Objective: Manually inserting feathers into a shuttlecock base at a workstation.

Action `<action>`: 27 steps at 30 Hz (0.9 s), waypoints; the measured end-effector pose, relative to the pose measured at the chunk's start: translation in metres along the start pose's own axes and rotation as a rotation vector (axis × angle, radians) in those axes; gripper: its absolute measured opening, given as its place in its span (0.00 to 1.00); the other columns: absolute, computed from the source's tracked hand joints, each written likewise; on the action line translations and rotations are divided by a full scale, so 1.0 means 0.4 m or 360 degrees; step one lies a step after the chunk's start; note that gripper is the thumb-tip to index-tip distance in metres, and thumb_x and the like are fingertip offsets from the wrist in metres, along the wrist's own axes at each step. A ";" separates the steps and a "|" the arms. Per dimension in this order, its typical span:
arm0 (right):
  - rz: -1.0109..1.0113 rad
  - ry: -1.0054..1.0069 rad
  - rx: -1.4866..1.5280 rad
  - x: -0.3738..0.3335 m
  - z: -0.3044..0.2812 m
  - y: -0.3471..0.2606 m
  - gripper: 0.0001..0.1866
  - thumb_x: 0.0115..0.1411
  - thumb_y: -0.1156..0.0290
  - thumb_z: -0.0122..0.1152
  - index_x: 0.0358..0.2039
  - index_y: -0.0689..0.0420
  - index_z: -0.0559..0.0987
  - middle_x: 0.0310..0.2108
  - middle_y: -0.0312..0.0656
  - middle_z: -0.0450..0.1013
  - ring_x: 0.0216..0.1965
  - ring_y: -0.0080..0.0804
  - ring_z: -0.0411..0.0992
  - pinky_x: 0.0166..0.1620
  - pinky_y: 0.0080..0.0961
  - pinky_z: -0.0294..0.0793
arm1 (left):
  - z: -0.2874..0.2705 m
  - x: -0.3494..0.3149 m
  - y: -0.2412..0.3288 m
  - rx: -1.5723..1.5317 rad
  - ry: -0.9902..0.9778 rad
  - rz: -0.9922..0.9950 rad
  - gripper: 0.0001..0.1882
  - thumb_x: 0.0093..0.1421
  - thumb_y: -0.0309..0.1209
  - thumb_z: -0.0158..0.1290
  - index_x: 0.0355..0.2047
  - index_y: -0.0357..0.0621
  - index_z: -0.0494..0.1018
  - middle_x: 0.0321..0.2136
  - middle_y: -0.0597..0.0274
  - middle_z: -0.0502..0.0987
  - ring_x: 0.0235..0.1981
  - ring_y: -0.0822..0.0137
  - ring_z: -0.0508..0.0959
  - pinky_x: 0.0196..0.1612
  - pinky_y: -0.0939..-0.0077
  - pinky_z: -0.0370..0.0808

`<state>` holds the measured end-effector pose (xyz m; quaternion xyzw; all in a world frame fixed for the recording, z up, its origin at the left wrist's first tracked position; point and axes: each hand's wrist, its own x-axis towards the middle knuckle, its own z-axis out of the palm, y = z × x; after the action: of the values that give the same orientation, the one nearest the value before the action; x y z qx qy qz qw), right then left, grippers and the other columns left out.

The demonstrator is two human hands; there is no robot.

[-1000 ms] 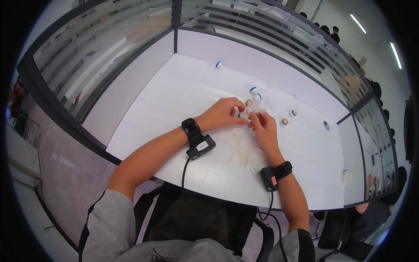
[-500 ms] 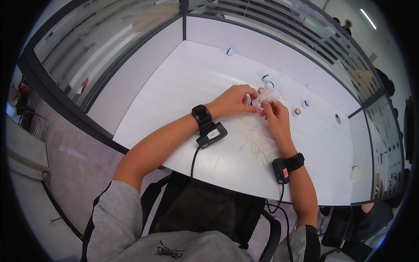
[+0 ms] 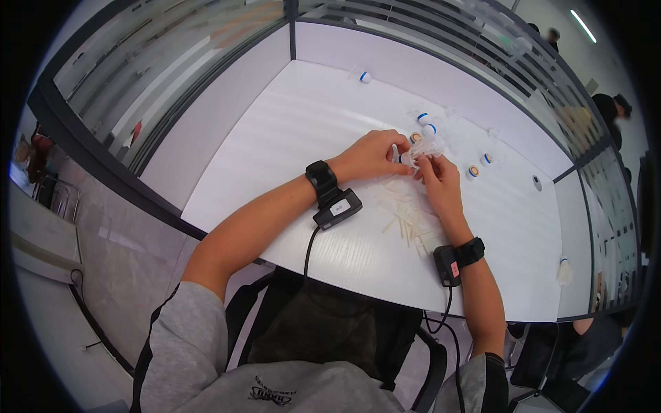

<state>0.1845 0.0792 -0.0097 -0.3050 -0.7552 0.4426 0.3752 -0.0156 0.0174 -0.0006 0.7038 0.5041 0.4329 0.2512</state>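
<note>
Only the viewpoint shifts slightly since the earlier frame — the left hand (image 3: pixel 368 155) pinches the blue-banded end of a white, translucent-skirted shuttlecock (image 3: pixel 408 160), just beyond scattered thin cream strips (image 3: pixel 407 221) — the right hand's (image 3: pixel 443 182) fingertips grasp its skirt.

White/blue palette at the fingertips (image 3: pixel 428 169)

Held shuttlecock (image 3: pixel 407 160): whitish translucent skirt, blue band. Just beyond the fingers: two white-tipped shuttlecocks (image 3: pixel 429 129), blue bands; one tan-ringed cork end (image 3: pixel 416 138). Right of fingers: another tan-faced cork (image 3: pixel 473 171). Nearer than fingers: cream strips (image 3: pixel 411 224) on plain white desk (image 3: pixel 372 258). Behind fingers: black wrist straps (image 3: pixel 321 182), grey sleeves (image 3: pixel 189 323) with black panels.
</note>
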 end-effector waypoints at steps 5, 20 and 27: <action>0.0004 -0.0020 -0.0001 -0.004 0.009 0.006 0.14 0.67 0.68 0.58 0.42 0.69 0.79 0.30 0.40 0.79 0.28 0.21 0.73 0.34 0.21 0.72 | 0.001 -0.001 -0.016 0.0098 -0.0010 0.0064 0.21 0.52 0.40 0.70 0.39 0.39 0.78 0.32 0.61 0.76 0.27 0.72 0.72 0.31 0.76 0.70; -0.0040 -0.0020 -0.0045 -0.002 0.006 0.015 0.14 0.66 0.67 0.59 0.41 0.67 0.80 0.30 0.41 0.79 0.28 0.21 0.74 0.34 0.21 0.73 | 0.005 0.001 -0.012 0.0123 -0.0024 0.0011 0.20 0.51 0.40 0.69 0.38 0.41 0.79 0.28 0.63 0.73 0.27 0.71 0.71 0.31 0.75 0.68; 0.0000 -0.0036 -0.0081 -0.004 0.004 0.001 0.13 0.67 0.68 0.58 0.40 0.68 0.80 0.31 0.41 0.79 0.29 0.22 0.74 0.36 0.21 0.73 | 0.006 0.001 -0.014 0.0129 -0.0027 0.0035 0.20 0.51 0.40 0.69 0.39 0.41 0.79 0.28 0.62 0.73 0.28 0.70 0.71 0.32 0.74 0.68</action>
<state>0.1841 0.0773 -0.0112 -0.3093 -0.7706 0.4265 0.3587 -0.0165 0.0200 -0.0062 0.7225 0.5113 0.4090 0.2220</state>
